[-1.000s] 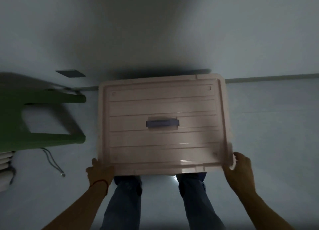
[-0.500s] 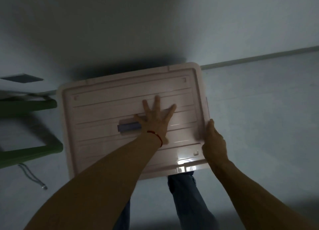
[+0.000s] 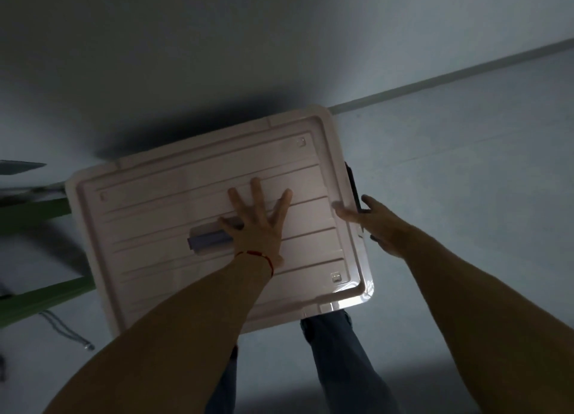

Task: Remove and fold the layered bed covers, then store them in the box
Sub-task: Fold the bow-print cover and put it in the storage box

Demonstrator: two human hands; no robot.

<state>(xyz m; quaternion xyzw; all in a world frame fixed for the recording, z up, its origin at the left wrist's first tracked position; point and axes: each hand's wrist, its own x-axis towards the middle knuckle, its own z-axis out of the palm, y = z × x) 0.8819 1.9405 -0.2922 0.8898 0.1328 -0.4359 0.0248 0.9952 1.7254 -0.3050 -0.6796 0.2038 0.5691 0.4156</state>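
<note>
The pale floor (image 3: 466,181) met a grey wall (image 3: 279,41) at a dark skirting line, the room dim. The box (image 3: 149,227) stood on the floor against the wall, its pale pink ribbed lid closed, a grey-blue handle (image 3: 208,239) recessed at the centre. A green frame (image 3: 40,295) stood left of it. The left hand (image 3: 257,224) pressed flat on the lid, fingers spread apart. The right hand (image 3: 377,224) held the right rim, thumb on top, fingers curled over the dark latch at the side.
</note>
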